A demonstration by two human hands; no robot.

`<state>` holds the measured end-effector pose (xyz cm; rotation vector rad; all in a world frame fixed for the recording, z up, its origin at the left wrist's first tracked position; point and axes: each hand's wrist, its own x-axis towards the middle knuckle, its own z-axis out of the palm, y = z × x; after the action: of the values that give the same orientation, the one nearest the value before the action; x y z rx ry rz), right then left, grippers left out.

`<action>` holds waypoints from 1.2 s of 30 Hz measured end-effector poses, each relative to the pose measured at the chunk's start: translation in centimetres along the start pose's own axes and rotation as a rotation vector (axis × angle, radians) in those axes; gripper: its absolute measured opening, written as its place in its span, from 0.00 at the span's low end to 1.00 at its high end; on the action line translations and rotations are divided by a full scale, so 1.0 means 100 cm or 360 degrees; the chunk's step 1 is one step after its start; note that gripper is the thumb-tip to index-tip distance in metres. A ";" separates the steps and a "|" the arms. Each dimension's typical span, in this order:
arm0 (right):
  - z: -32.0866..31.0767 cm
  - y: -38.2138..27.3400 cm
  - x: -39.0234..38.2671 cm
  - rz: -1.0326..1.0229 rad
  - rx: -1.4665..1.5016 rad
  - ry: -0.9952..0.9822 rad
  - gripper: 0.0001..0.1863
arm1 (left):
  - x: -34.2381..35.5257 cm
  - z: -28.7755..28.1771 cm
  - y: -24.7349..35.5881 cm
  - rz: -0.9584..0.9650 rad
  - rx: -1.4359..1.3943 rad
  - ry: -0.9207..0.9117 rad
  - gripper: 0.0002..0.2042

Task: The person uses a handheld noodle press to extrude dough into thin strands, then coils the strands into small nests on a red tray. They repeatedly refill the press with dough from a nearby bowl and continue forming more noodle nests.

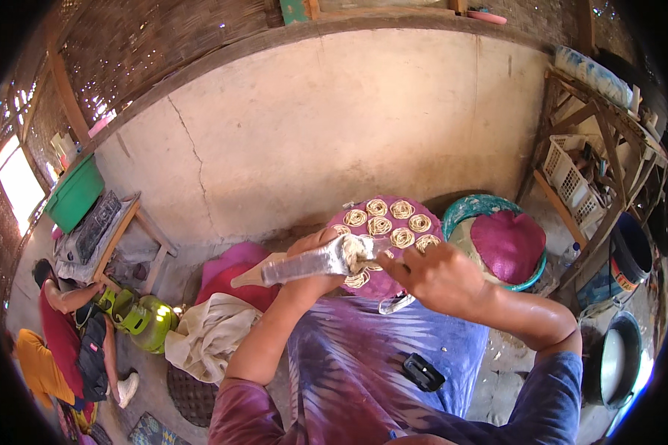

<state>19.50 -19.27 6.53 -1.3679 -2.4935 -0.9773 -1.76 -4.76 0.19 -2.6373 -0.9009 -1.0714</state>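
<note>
My left hand (313, 261) grips a long metal dough press (312, 264) with a wooden handle end, held level over my lap. Pale dough strands hang from its right end. My right hand (432, 276) is at that end, fingers on the dough. Just beyond lies a round purple tray (356, 285) bearing several pale noodle coils (390, 224). It rests at my knees, over the blue and purple cloth (364, 356) on my lap.
A teal basin (476, 207) with a purple mound stands right of the tray. Cloths lie at left by a green gas cylinder (152, 322). A person sits at far left. A wooden rack with white baskets (571, 182) and buckets is at right.
</note>
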 end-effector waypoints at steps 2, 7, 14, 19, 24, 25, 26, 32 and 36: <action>0.002 -0.005 -0.006 -0.0017 0.0037 -0.0084 0.23 | -0.009 0.000 -0.011 -0.0061 -0.0060 -0.0032 0.15; 0.016 0.005 -0.029 0.0558 0.0541 0.0038 0.30 | -0.021 0.003 -0.033 -0.0467 -0.0267 0.0298 0.09; 0.084 -0.079 -0.013 0.0919 0.1465 0.0442 0.27 | -0.005 0.022 -0.032 -0.0396 -0.0418 0.0556 0.08; 0.092 -0.053 -0.036 0.1204 0.1813 0.0035 0.22 | 0.000 0.014 -0.032 -0.0419 0.0094 0.0454 0.10; 0.096 -0.068 -0.025 0.1191 0.2000 0.0223 0.20 | 0.002 0.027 -0.020 -0.0351 0.0251 0.0239 0.10; 0.096 -0.074 -0.026 0.1127 0.2071 0.0255 0.20 | 0.003 0.031 -0.022 -0.0382 0.0190 0.0246 0.10; 0.096 -0.080 -0.030 0.1107 0.2165 0.0180 0.21 | 0.004 0.034 -0.028 -0.0310 0.0113 0.0347 0.10; 0.135 -0.024 -0.080 0.1500 0.2156 0.0174 0.18 | -0.013 0.026 -0.045 -0.0512 -0.0007 0.0361 0.09; 0.181 0.049 -0.161 0.2004 0.0597 -0.0421 0.14 | -0.032 -0.049 -0.044 -0.0547 -0.0106 0.0500 0.19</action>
<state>36.02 -18.00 -11.82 -2.3975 -1.2400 -0.0432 -9.01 -4.43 1.25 -2.3145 -1.2883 -1.5640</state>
